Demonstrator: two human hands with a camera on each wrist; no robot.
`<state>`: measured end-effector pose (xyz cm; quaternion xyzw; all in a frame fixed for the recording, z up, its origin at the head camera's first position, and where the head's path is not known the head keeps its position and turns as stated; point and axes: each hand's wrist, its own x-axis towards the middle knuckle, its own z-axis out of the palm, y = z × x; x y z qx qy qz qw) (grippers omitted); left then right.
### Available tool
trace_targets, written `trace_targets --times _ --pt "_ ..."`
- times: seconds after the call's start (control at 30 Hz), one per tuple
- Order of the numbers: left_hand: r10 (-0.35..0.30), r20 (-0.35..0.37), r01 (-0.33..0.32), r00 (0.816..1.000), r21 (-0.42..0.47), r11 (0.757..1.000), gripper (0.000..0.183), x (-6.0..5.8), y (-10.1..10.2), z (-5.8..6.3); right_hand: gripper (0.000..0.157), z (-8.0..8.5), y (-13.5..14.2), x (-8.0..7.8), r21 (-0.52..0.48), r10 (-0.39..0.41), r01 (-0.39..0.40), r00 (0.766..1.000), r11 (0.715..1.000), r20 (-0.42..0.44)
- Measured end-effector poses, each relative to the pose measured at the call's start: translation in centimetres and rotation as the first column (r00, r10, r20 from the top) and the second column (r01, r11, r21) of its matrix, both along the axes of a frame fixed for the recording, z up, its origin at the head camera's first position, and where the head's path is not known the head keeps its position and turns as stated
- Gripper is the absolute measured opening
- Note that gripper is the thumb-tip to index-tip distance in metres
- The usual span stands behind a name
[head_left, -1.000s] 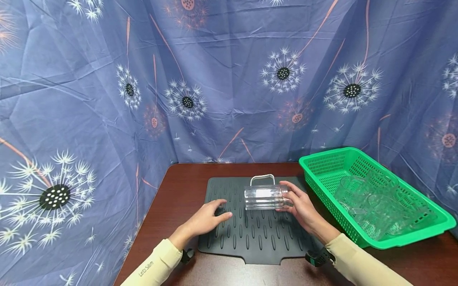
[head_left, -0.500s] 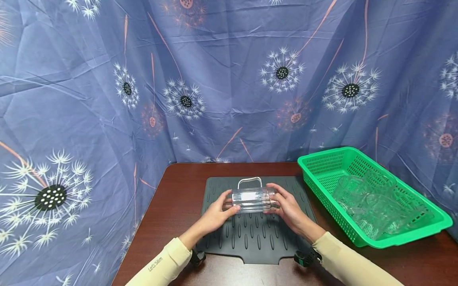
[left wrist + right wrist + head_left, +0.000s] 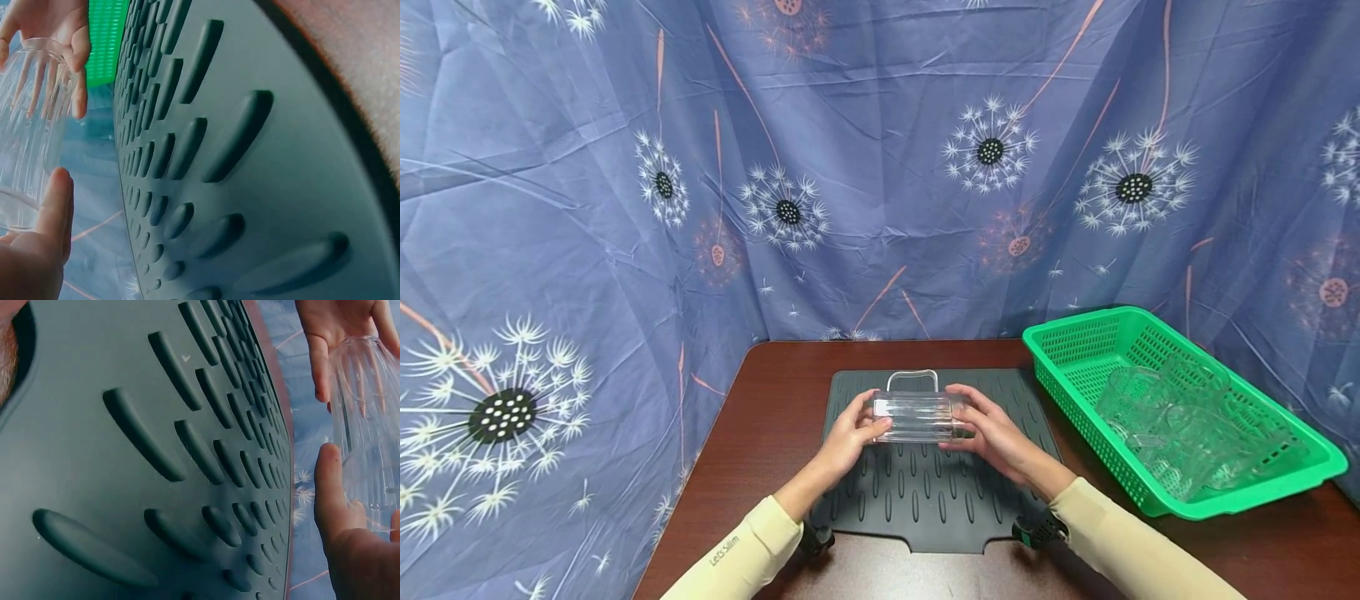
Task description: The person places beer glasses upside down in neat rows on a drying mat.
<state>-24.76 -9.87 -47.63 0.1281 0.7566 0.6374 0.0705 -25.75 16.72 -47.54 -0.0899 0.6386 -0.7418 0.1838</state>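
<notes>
A clear glass mug point(image 3: 916, 427) lies on its side in the air above a dark grey ridged mat point(image 3: 936, 521), its handle pointing to the back. My left hand point(image 3: 842, 442) grips the left end, thumb in front. At the other end, my right hand point(image 3: 1000, 437) holds the mug with the thumb below and fingers over the top. The left wrist view shows the fluted wall of the mug point(image 3: 31, 131) between both hands. Seen from the right wrist, the mug point(image 3: 365, 419) spans the same two hands, partly cut off by the frame edge.
At the right stands a green slotted basket point(image 3: 1232, 507), holding several clear glass mugs point(image 3: 1180, 425) heaped together. The mat lies on a reddish-brown table point(image 3: 760, 400). A blue curtain with dandelion prints point(image 3: 880, 167) hangs behind and at the left.
The right hand has brought the mug leftward over the mat. My left hand, at first apart from it, has taken hold of its left end.
</notes>
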Motion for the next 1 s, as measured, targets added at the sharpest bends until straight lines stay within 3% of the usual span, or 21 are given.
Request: trace_targets --times 0.13,0.47,0.7,0.87,1.0 --pt "0.033 0.004 -0.033 0.999 0.029 0.999 0.063 -0.2 -0.2 0.3 0.056 -0.1 0.0 -0.2 0.001 0.049 -0.049 0.999 0.999 0.003" --pt "0.103 -0.032 -0.103 0.994 0.001 0.995 0.064 -0.6 -0.9 0.7 0.072 -0.1 -0.5 -0.6 0.103 0.020 -0.019 1.000 0.994 -0.008" --pt "0.122 -0.069 -0.125 0.990 -0.045 0.991 0.066 -1.4 -1.6 0.5 0.069 -0.4 0.0 -0.5 0.124 0.020 -0.015 0.999 0.992 -0.039" --pt "0.183 -0.087 -0.190 0.979 -0.081 0.979 0.065 -1.8 -2.2 0.4 0.068 -0.3 0.8 -0.2 0.115 0.043 -0.036 0.997 0.993 -0.063" --pt "0.233 -0.165 -0.258 0.958 -0.150 0.954 0.064 -2.0 -2.8 0.4 0.067 -0.2 1.2 0.0 0.121 0.059 -0.050 0.996 0.991 -0.069"
